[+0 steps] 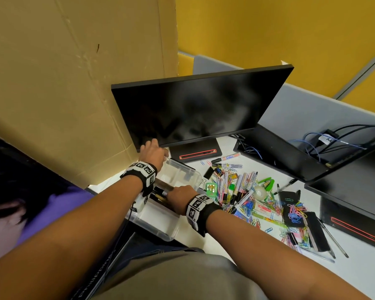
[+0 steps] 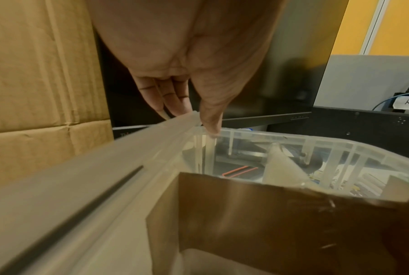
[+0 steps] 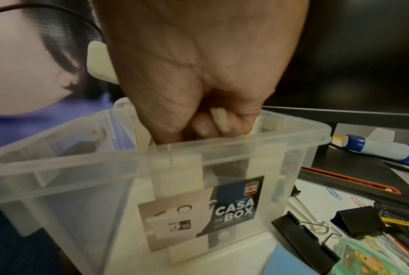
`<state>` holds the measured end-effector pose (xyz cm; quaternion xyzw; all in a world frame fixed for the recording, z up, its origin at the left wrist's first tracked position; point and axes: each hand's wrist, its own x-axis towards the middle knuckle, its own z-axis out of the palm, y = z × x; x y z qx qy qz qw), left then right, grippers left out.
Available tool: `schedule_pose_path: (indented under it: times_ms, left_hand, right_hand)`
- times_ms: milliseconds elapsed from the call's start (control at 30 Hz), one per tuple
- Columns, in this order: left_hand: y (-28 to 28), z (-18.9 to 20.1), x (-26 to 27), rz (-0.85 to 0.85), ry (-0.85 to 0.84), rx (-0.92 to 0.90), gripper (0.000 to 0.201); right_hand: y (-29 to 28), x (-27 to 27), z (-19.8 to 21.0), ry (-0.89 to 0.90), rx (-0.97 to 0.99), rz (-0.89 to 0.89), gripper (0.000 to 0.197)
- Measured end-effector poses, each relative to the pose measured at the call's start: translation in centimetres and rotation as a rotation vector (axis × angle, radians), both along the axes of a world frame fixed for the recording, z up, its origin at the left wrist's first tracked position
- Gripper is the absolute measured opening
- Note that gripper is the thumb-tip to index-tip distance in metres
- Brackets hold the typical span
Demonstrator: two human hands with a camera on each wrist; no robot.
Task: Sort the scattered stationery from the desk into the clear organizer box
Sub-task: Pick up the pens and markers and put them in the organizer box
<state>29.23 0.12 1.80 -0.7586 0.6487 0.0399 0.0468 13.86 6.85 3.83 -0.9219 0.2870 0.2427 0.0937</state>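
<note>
**Seating the markers in the box without tipping it**

My left hand [image 1: 153,153] sits at the far corner of the clear organizer box [image 1: 183,173], left of centre in the head view. In the left wrist view its fingers [image 2: 173,100] hang nearly straight over the outer side of the rim while the thumb tip presses on the rim's top edge; I am bracing the box, not clutching it. My right hand [image 1: 179,194] reaches over the near wall with its fingers curled down inside. The right wrist view shows the knuckles folded below the rim, and the head view shows dark markers [image 1: 160,192] lying in the compartment just beside my knuckles. Whether I am gripping one of them or only nudging them I cannot tell, since the fingertips are hidden.

To do this well, I judge I should keep the thumb pressing down so the light box does not slide towards the cardboard panel [image 1: 74,83] at the upper left. The markers should lie flat and parallel along the compartment. I should let go low, then lift my hand straight up so it does not catch the rim.

The remaining stationery pile [image 1: 247,195] of markers, paper clips and binder clips lies to the right of the box on the desk [image 1: 258,241], so plenty is left to sort.
</note>
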Motion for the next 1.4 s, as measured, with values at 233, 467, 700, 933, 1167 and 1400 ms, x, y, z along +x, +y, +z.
schedule_pose_path:
  times_ms: [233, 467, 700, 933, 1167, 1400]
  left_hand:
    - [0.6, 0.4, -0.1, -0.089, -0.085, 0.039, 0.039]
    - [0.6, 0.1, -0.1, -0.1, -0.103, 0.035, 0.033]
    - [0.8, 0.3, -0.3, -0.092, -0.094, 0.025, 0.034]
    - [1.4, -0.1, -1.3, -0.038, -0.072, 0.002, 0.055]
    - [1.7, 0.3, -5.8, -0.036, -0.006, -0.064, 0.05]
    - [1.0, 0.6, -13.4, -0.118, 0.091, -0.08, 0.041]
  right_hand:
    - [0.2, 0.7, 0.2, 0.072, -0.034, 0.079, 0.024]
    - [-0.1, 0.7, -0.4, 0.067, -0.023, 0.073, 0.024]
    - [-0.9, 0.0, -0.9, -0.071, 0.064, -0.043, 0.022]
    - [-2.4, -3.7, -0.5, -0.406, 0.193, -0.196, 0.021]
    - [-4.0, -10.4, -0.4, -0.544, 0.162, -0.385, 0.021]
    - [-4.9, -17.4, -2.6, -0.432, 0.166, -0.483, 0.014]
